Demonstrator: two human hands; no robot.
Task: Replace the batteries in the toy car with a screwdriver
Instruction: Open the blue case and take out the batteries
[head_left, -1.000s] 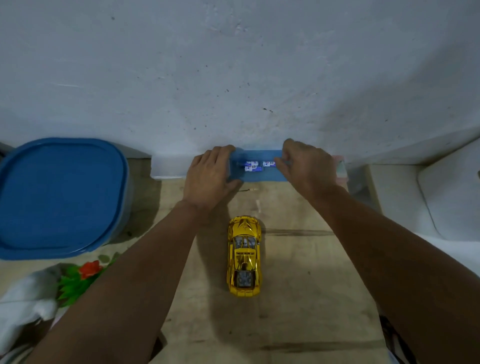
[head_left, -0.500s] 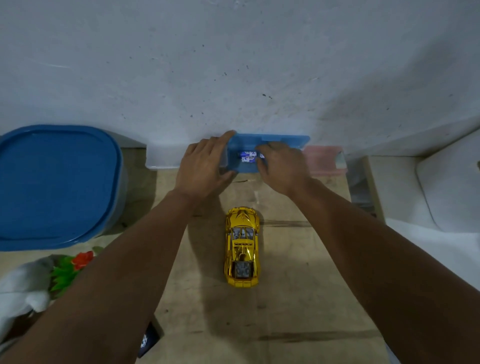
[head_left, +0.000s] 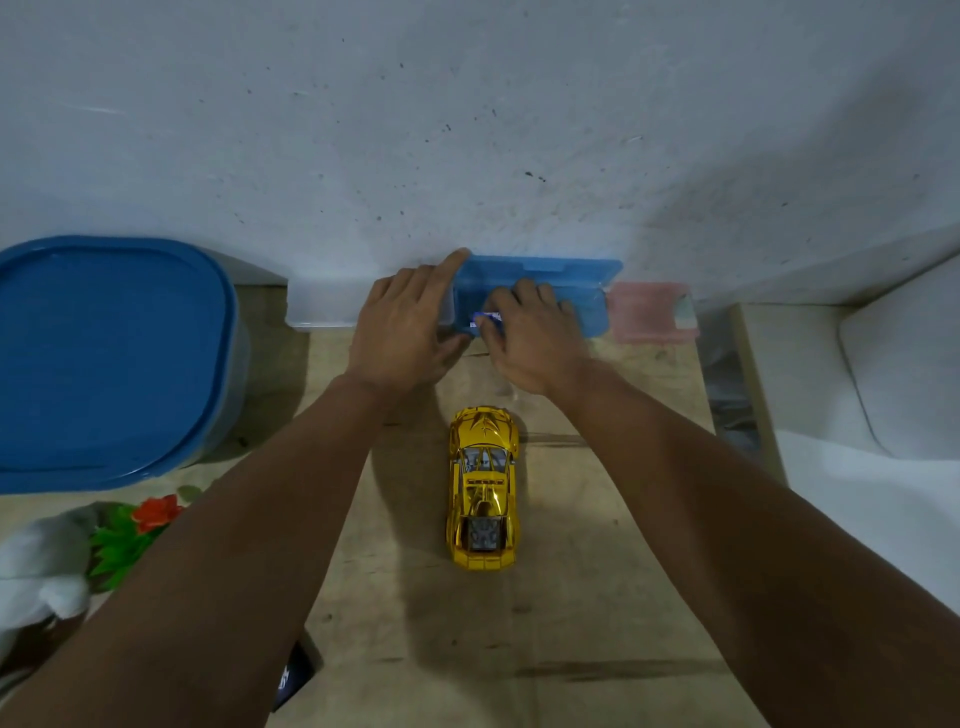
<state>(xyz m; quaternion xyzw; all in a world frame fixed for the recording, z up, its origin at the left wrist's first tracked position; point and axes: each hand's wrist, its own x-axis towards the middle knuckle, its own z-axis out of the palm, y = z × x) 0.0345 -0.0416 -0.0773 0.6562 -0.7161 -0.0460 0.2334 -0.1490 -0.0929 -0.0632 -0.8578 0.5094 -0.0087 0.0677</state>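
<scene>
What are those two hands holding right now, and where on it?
The right hand pinches the blue-and-white batteries in the open blue case. The left hand steadies that case's left end.

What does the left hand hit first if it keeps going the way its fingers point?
Probably the raised lid of the blue case, which the left hand already touches at its index fingertip; the wall is right behind. Depth is unclear.

Setting judged to be a home, probably a living or storage corner. A worn, stained pale wooden desk (head_left: 571, 597) is set against a scuffed, speckled whitewashed wall (head_left: 467, 130). Household items are noted: a large blue-lidded plastic storage tub (head_left: 109, 358), a red-and-green artificial flower (head_left: 140, 530), white fabric (head_left: 36, 566).
</scene>
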